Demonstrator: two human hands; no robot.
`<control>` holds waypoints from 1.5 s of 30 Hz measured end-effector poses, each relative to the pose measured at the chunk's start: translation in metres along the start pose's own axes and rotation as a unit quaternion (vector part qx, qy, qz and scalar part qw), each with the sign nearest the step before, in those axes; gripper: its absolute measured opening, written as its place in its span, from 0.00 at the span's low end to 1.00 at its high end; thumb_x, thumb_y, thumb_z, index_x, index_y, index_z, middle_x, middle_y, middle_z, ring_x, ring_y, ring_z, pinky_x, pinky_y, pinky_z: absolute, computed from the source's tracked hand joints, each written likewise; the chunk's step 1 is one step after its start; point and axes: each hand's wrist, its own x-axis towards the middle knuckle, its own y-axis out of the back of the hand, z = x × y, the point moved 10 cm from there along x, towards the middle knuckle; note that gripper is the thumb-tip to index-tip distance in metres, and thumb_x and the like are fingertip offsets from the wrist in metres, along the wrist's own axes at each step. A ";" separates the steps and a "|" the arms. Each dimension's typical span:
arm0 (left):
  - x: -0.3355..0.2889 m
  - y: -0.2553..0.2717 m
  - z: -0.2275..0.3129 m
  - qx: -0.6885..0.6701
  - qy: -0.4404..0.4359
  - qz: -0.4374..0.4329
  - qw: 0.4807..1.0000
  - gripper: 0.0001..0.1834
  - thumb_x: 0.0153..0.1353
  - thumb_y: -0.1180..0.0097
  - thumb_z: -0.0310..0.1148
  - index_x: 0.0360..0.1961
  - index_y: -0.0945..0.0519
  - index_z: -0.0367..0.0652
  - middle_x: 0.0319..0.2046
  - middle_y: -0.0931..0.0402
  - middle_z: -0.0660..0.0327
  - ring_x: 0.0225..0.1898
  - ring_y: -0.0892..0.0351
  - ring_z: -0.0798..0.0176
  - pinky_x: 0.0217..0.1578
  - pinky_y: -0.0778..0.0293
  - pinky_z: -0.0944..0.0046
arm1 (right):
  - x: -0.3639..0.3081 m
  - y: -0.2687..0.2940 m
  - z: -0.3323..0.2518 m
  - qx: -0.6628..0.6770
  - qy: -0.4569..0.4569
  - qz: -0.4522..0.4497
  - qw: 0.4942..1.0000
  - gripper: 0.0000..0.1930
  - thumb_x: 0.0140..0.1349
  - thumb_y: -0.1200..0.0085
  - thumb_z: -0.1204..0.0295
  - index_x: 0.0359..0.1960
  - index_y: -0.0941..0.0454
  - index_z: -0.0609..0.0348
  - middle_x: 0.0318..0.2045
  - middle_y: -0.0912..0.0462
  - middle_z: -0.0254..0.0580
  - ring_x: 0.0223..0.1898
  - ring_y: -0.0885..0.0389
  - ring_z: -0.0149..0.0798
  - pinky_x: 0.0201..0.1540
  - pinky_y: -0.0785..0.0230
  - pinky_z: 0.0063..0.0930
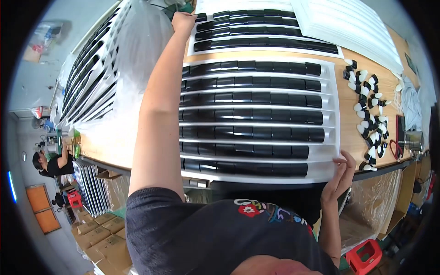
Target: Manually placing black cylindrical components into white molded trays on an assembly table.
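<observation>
My left hand (183, 21) reaches to the far side of the table, closed round a short black cylinder (201, 17) at the left end of a row. That row lies in the far white tray (270, 51), which bears several rows of such black cylinders. Closer to me lies a second white tray (331, 114) with long rows of glossy black cylinders (256, 117) end to end. My left forearm hides its left end. At its near right corner is my right hand (340, 176), fingers bent and apart at the rim; whether they touch it I cannot tell.
Loose black-and-white caps (373, 119) are scattered on the right, beside red-handled scissors (395, 149) and a dark phone-like slab (400, 128). White foam sheets (348, 27) are stacked far right. Plastic-wrapped trays (98, 64) stand left. A co-worker (57, 162) is farther left.
</observation>
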 end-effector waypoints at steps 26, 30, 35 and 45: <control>-0.018 -0.040 0.037 0.104 -0.277 -0.034 0.955 0.13 0.61 0.43 0.29 0.47 0.14 0.49 0.43 0.19 0.45 0.46 0.20 0.42 0.49 0.25 0.51 | 0.002 -0.006 0.005 0.043 -0.031 0.000 0.999 0.13 0.75 0.63 0.74 0.46 0.25 0.67 0.44 0.21 0.42 0.33 0.29 0.27 0.41 0.35 0.21; -0.042 -0.055 0.030 0.131 -0.227 -0.118 0.958 0.21 0.70 0.56 0.41 0.58 0.24 0.43 0.57 0.26 0.46 0.57 0.28 0.39 0.58 0.31 0.48 | 0.002 -0.006 0.004 0.043 -0.032 0.000 0.999 0.12 0.75 0.63 0.74 0.46 0.25 0.67 0.43 0.21 0.42 0.32 0.29 0.27 0.41 0.35 0.20; -0.046 -0.066 0.026 0.064 -0.259 -0.197 0.943 0.28 0.72 0.62 0.50 0.67 0.32 0.48 0.69 0.39 0.50 0.69 0.41 0.42 0.67 0.40 0.50 | 0.000 -0.003 0.004 0.049 -0.023 0.005 0.999 0.12 0.75 0.62 0.73 0.46 0.25 0.67 0.43 0.21 0.42 0.32 0.29 0.27 0.40 0.35 0.20; -0.079 -0.061 0.102 0.200 -0.307 -0.072 0.928 0.39 0.68 0.62 0.64 0.70 0.37 0.49 0.72 0.43 0.54 0.74 0.52 0.45 0.68 0.49 0.35 | -0.001 -0.003 0.007 0.080 -0.038 0.006 0.996 0.12 0.75 0.61 0.74 0.46 0.24 0.65 0.38 0.19 0.39 0.32 0.29 0.26 0.38 0.35 0.17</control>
